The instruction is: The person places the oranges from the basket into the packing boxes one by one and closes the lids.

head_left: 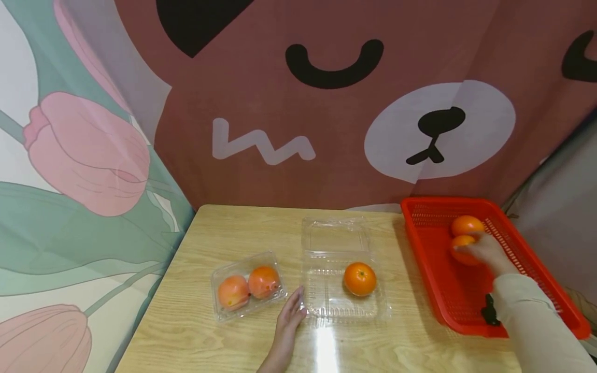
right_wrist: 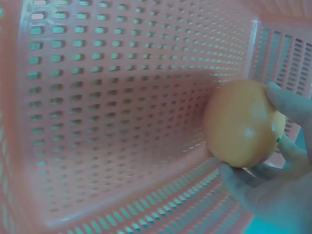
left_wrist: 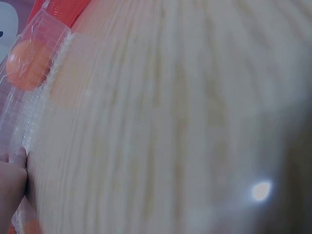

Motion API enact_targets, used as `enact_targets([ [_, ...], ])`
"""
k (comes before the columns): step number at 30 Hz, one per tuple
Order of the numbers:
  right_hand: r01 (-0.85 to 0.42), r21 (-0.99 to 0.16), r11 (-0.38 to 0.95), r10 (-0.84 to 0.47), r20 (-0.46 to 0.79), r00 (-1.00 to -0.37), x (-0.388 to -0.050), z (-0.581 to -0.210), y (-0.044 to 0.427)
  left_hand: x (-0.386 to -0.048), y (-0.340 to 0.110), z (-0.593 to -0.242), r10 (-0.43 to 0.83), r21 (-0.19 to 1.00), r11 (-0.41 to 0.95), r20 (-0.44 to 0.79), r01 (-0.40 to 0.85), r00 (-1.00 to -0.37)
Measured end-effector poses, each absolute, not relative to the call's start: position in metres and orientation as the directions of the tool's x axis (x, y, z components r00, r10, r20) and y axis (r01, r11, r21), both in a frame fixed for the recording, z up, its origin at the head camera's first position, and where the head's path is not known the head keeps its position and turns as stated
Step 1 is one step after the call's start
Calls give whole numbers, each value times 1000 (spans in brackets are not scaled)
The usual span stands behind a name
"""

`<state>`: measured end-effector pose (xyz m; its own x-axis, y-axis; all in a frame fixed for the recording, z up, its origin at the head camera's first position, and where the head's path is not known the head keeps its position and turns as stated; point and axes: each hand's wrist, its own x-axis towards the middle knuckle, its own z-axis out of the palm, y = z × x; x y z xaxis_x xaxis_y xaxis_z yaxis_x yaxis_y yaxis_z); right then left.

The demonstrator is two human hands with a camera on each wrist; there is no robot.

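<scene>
My right hand [head_left: 487,252] is inside the red basket, its fingers and thumb curled round an orange [head_left: 463,250]; the right wrist view shows the same orange [right_wrist: 242,124] gripped by the right hand [right_wrist: 278,180]. Another orange [head_left: 467,226] lies just behind it. An open clear plastic box [head_left: 322,295] on the table holds one orange [head_left: 360,279] on its right side. With fingers extended, my left hand [head_left: 288,326] touches the box's left front edge. In the left wrist view, the left hand [left_wrist: 10,183] is at the box's edge too.
Left of the open box stands a clear box [head_left: 249,306] with two orange-red fruits. The red basket [head_left: 431,290] occupies the table's right side, with a small black object [head_left: 489,311] near its front beside my sleeve. A printed curtain [head_left: 261,103] hangs behind the table [head_left: 186,321].
</scene>
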<state>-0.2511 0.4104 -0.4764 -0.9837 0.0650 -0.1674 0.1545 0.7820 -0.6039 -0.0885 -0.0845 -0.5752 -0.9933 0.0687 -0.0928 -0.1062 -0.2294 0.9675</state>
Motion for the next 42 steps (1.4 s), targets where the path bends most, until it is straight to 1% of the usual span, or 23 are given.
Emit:
enact_targets([
  [7, 65, -594, 802, -51, -176, -983, -253, -459, 393, -88, -85, -575, 72, 966, -238, -88, -103, -994],
  [15, -23, -508, 861, -122, -164, -979, -250, -439, 373, -87, -84, -573, 71, 964, -246, -86, -101, -994],
  [22, -97, -492, 865, -191, -144, -971, -238, -415, 348, -88, -84, -574, 65, 964, -242, -93, -106, -994],
  [28, -159, -475, 866, -226, -87, -970, -223, -400, 322, -88, -84, -575, 65, 961, -253, -96, -110, -993],
  [34, -192, -488, 852, -242, -42, -969, -210, -390, 300, -88, -84, -575, 59, 959, -262, -94, -107, -994],
  [42, -195, -519, 832, -257, -50, -965, -194, -382, 270, -88, -83, -572, 51, 957, -264, -109, -119, -993],
])
